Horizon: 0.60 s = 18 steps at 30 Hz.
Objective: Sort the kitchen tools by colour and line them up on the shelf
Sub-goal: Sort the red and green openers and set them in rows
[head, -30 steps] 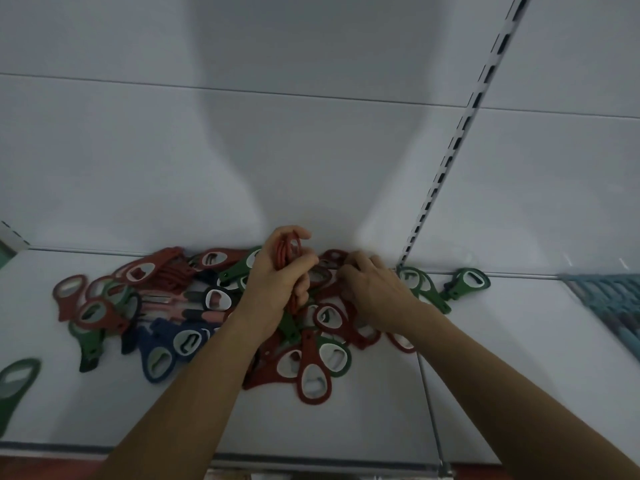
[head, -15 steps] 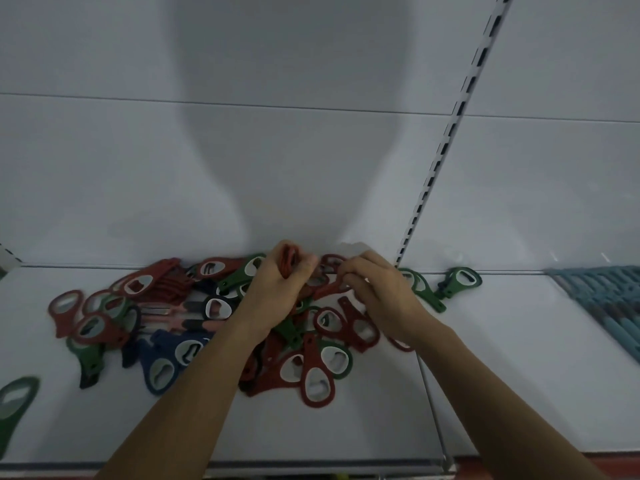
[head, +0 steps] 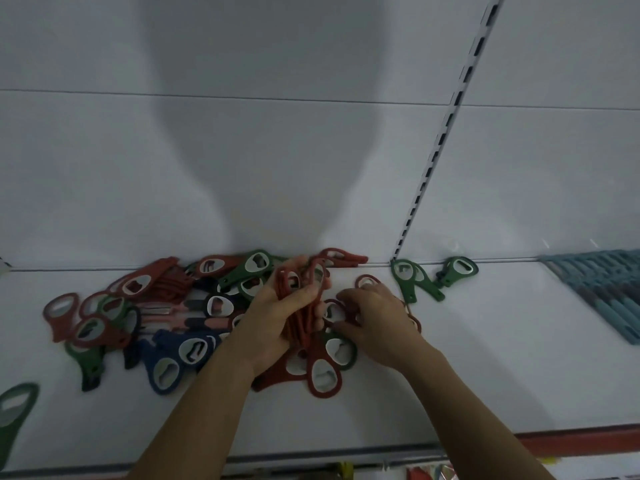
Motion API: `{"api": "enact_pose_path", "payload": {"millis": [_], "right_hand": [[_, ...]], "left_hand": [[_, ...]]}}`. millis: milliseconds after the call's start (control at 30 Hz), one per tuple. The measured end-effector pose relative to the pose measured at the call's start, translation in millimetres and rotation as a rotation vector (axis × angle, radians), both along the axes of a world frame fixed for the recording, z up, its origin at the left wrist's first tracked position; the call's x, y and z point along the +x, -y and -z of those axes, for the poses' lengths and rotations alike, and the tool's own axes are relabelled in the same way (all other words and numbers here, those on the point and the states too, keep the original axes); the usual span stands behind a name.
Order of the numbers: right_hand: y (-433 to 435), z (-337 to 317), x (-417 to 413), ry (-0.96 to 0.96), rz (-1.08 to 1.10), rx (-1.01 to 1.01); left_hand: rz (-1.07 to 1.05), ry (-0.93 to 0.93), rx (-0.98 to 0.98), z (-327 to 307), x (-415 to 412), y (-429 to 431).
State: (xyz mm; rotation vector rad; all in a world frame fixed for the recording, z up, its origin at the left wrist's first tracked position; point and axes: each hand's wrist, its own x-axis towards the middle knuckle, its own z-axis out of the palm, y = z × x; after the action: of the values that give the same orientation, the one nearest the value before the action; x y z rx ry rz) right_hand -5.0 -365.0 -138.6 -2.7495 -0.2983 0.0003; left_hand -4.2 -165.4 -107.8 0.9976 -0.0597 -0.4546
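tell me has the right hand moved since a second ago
Yes. The right hand has slid rightward and nearer, away from the red openers in the left hand, judged against the slotted upright.

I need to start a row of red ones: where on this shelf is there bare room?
Bare shelf lies between the two green openers and the blue items, also along the front edge. Left of the left hand, the pile is crowded.

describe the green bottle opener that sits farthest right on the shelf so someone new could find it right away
Start at the slotted upright rail on the back wall and follow it down to the white shelf. Just right of its foot lies a green bottle opener, alone against the wall, right of a pair of green openers.
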Motion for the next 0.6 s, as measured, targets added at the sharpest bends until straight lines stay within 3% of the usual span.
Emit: {"api": "enact_pose_path", "payload": {"millis": [100,200,333,467,600], "right_hand": [[-6.1,-4.8,-2.6,-0.001,0.076,0.089],[-7.8,-7.5,-5.0,-0.087,0.159,0.169],[-15.5,-12.1,-3.9,-0.145,0.174,0.063],[-23.0,-7.7,-6.8,0.003,0.194,0.087],[-23.6,-6.0,-13.0,0.181,0.337,0.308]], "left_hand": [[-0.036,-0.046,-0.089,5.6,1.6,6.1],[-0.108,-0.024,-0.041,3.2,3.3,10.8],[-0.162,0.019,0.016,-0.7,2.9,13.6],[-0.110,-0.051,-0.152,-4.3,1.3,12.6],[-0.292,0.047,0.037,3.4,4.5,12.8]]}}
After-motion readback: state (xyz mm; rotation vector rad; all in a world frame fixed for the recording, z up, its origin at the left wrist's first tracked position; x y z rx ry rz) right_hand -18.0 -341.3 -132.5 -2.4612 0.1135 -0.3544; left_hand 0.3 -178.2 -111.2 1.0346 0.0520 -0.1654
